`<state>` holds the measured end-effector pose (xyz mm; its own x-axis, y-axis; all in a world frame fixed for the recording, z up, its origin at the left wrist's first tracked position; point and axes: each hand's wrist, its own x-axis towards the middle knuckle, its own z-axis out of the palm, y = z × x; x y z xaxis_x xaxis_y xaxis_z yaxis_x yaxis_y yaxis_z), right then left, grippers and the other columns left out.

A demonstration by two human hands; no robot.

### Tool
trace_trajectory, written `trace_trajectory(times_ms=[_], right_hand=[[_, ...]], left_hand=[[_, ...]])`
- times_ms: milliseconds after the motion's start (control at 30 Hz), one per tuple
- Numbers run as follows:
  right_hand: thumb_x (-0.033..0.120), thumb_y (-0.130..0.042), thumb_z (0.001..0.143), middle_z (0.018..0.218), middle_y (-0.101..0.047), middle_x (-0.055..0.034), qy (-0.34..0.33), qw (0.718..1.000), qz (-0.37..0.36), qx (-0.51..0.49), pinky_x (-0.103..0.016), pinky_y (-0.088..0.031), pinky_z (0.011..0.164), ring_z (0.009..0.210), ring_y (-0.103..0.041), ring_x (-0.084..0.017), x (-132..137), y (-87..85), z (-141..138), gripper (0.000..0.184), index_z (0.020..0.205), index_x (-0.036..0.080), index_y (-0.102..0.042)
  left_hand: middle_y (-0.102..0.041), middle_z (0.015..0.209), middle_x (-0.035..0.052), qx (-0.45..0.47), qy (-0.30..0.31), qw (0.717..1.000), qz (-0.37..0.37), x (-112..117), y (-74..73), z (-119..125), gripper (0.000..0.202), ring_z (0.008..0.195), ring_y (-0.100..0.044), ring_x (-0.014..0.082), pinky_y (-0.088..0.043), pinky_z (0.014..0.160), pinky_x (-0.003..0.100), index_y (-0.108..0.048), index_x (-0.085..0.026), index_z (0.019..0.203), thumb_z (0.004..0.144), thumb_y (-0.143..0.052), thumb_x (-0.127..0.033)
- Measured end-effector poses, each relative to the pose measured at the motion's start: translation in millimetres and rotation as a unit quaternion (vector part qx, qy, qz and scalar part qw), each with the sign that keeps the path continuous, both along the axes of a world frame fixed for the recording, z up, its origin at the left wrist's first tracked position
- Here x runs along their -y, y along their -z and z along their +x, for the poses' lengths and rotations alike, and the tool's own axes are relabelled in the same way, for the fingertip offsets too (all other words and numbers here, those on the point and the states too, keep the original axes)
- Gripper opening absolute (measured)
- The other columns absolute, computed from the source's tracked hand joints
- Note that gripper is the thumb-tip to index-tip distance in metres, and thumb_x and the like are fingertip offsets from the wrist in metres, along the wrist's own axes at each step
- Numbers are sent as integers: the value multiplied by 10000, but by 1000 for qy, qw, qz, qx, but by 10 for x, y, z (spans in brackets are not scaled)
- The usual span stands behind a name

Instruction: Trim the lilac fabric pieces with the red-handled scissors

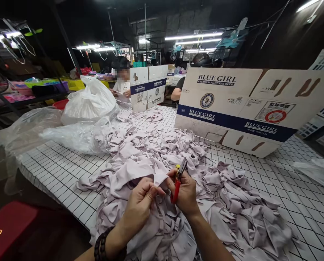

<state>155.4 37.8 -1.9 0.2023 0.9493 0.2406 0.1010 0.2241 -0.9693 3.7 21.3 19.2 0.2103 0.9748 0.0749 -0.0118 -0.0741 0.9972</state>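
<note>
Between my two hands a pale lilac fabric piece (159,177) is stretched, its edge pinched on both sides. My left hand (142,199), with a dark beaded bracelet at the wrist, is closed on the piece's left part. In my right hand (187,194) rest red-handled scissors (176,190), blades pointing up and away; its thumb and finger also grip the fabric's right edge. Under and around both hands spreads a large heap of similar lilac fabric pieces (249,206).
The table has a white cloth with black grid lines (61,181). Cardboard beer boxes (221,98) stand across its far side. Clear and white plastic bags (90,101) lie at the left, above a red stool (9,224). Two people sit beyond the boxes.
</note>
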Motion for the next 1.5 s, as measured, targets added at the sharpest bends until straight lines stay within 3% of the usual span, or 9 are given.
trace_trajectory(times_ms=[100, 167, 267, 333, 400, 567, 700, 1033, 1500], right_hand=[[371, -687, 764, 655, -534, 26, 5, 1000, -16, 7, -243, -433, 559, 583, -476, -125, 30, 15, -46, 199, 784, 204, -580], [387, -683, 767, 623, -533, 30, -19, 999, -34, 13, -238, -423, 528, 560, -468, -124, 64, 28, -70, 211, 763, 203, -580], [395, -710, 741, 586, -525, 39, -83, 994, -70, 22, -229, -402, 491, 534, -456, -120, 123, 39, -46, 235, 734, 194, -587], [402, -719, 738, 596, -519, 45, -114, 988, -101, 26, -229, -399, 502, 540, -452, -118, 178, 17, 30, 247, 772, 187, -601], [410, -717, 749, 635, -522, 43, -112, 985, -124, 46, -235, -409, 539, 574, -466, -124, 251, -44, 144, 261, 816, 188, -599], [442, -740, 718, 666, -521, 32, -83, 952, -119, 270, -260, -389, 564, 614, -479, -150, 485, -304, 388, 326, 714, 216, -505], [448, -748, 683, 721, -577, 8, -67, 909, -110, 395, -276, -400, 570, 641, -528, -177, 593, -414, 386, 342, 714, 231, -486], [382, -676, 722, 791, -628, -33, -40, 881, -74, 465, -320, -439, 630, 728, -597, -225, 535, -402, 311, 203, 787, 231, -557], [437, -664, 734, 607, -587, 7, -27, 864, -41, 501, -254, -337, 493, 526, -521, -149, 511, -402, 327, 276, 643, 227, -509]], left_hand=[[-538, 1001, 96, -65, -120, 983, 119, -27, -2, 7, 359, 1019, -552, 233, -477, 855, 312, -734, -175, 666, 869, -582, -429], [-535, 1153, 119, -73, -131, 979, 140, -42, 4, 17, 346, 1092, -536, 258, -476, 878, 329, -737, -175, 660, 872, -578, -399], [-597, 1155, 130, -10, -44, 994, 99, -65, 38, 32, 376, 691, -595, 140, -484, 577, 263, -714, -151, 675, 882, -560, -424], [-645, 998, 108, 47, 9, 998, 50, -76, 69, 46, 409, 436, -443, 47, -365, 409, 220, -681, -135, 686, 875, -561, -477], [-641, 885, 72, 80, 28, 996, 19, -82, 98, 62, 426, 372, -371, 18, -311, 376, 206, -647, -130, 683, 855, -581, -515], [-478, 536, -30, 67, 45, 997, -5, -65, 155, 107, 403, 417, -417, 76, -360, 439, 210, -609, -152, 699, 856, -578, -522], [-476, 570, -23, 23, 42, 999, 1, -49, 169, 130, 370, 450, -394, 81, -327, 443, 210, -554, -165, 651, 854, -579, -473], [-462, 569, -16, -49, 79, 994, 49, -42, 91, 53, 295, 496, -399, 101, -328, 506, 225, -504, -176, 625, 894, -465, -293], [-470, 590, -8, -51, 101, 992, 58, -74, 33, -4, 292, 553, -435, 114, -343, 538, 224, -491, -174, 626, 901, -454, -266]])
